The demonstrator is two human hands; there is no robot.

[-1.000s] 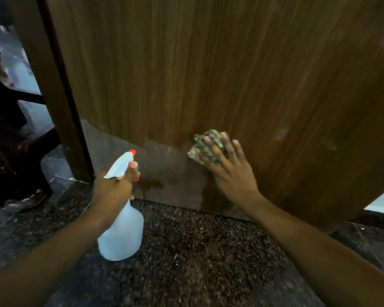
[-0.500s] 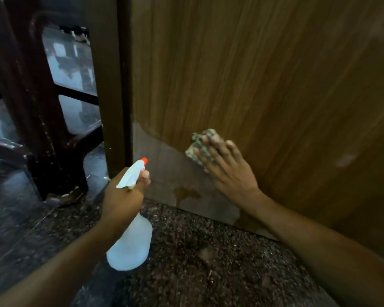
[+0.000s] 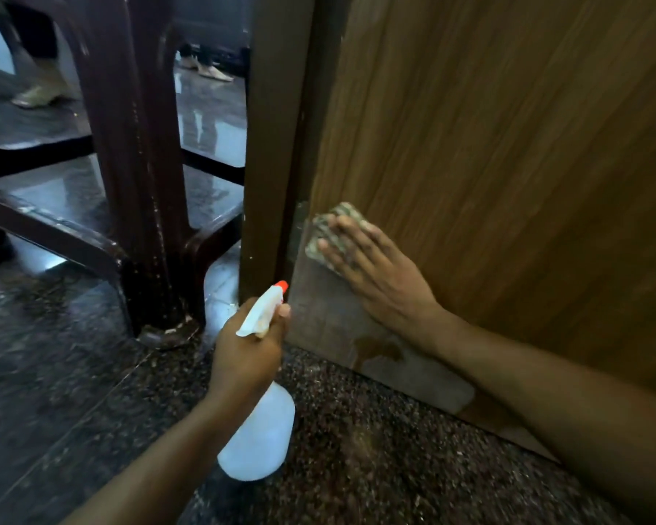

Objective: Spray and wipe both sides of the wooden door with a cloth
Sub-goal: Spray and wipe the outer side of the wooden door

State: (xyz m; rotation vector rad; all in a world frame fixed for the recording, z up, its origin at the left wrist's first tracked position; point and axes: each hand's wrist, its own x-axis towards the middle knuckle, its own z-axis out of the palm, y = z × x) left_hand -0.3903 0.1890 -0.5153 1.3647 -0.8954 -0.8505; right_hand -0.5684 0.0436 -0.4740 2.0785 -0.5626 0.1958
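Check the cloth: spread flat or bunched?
Bunched: the cloth sits wadded under the right hand, whose flat fingers press it against the door.

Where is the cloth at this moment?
In the head view, centre frame, the cloth is pressed under the right hand against the wooden door, near its left edge, above the spray bottle in the left hand.

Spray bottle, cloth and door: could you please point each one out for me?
spray bottle (image 3: 260,441), head view, its translucent body.
cloth (image 3: 339,211), head view, its uncovered top edge.
door (image 3: 489,153), head view, bare wood grain.
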